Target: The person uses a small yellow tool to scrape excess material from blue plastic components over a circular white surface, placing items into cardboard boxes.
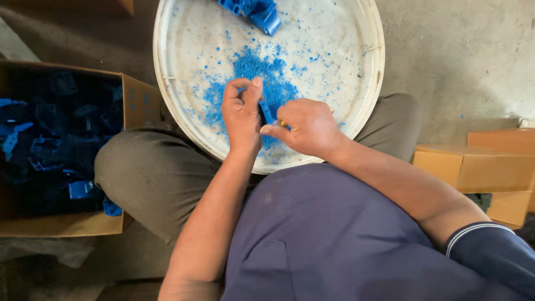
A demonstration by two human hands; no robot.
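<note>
A rough concrete floor (462, 56) lies under a seated person with a white round tray (365, 83) on the lap. The left hand (242, 114) pinches a small blue plastic part (267, 111); the right hand (306, 127) closes on a yellow-tipped tool (283, 124). The part looks light, stiff and best held by its edges. Blue shavings (251, 72) lie beyond.

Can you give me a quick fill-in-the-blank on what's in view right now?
1. The left hand pinches a small ____ plastic part.
2. Shavings lie on a round white ____.
3. The box of blue parts sits on the person's ____ side.
4. The right hand is ____ the part.

Missing: blue; tray; left; touching
</note>
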